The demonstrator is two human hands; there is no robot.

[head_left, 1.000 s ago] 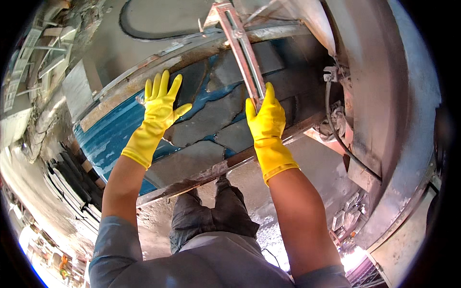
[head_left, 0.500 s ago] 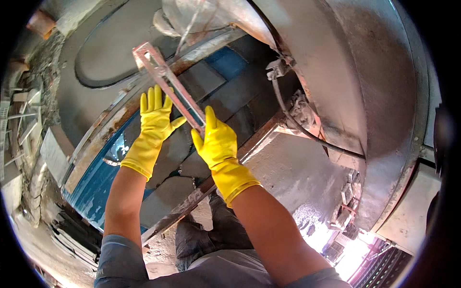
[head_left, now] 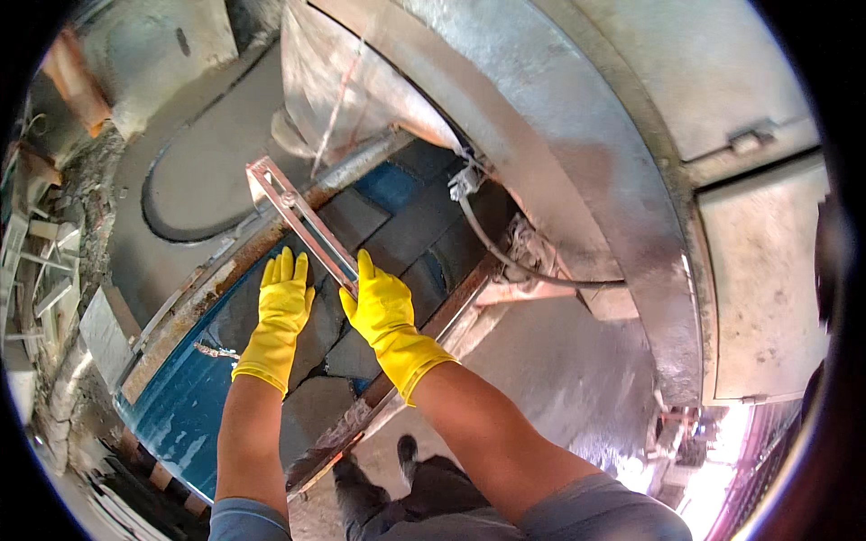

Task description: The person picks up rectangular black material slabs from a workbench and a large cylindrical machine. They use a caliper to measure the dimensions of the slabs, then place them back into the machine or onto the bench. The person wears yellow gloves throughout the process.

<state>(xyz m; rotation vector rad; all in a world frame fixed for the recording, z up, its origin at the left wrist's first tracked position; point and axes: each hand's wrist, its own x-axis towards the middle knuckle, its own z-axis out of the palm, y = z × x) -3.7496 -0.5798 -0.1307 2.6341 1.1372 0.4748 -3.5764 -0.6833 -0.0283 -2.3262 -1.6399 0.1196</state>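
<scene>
My right hand (head_left: pixel 379 302), in a yellow rubber glove, is closed round the near end of a long, narrow metal frame (head_left: pixel 305 219) with an open slot. The frame slants away to the far left, its far end over the rusty rail. My left hand (head_left: pixel 285 298), in a matching glove, has its fingers stretched out over the dark grey slabs, just left of the frame. Whether its palm presses on them I cannot tell. Flat grey slabs (head_left: pixel 327 287) with uneven edges cover much of a blue bed (head_left: pixel 180 410) that looks wet.
Rusty rails (head_left: pixel 207 284) edge the bed. Beyond the left one lies a grey surface with a dark curved groove (head_left: pixel 149 194). A large curved metal housing (head_left: pixel 577 135) stands at the right, with a hose (head_left: pixel 505 257) hanging by it. White scraps (head_left: pixel 59 261) are piled at far left.
The whole view has shifted, so the bed and both hands sit differently in it. My left thumb has drawn closer to the fingers. The right hand keeps its hold on the frame.
</scene>
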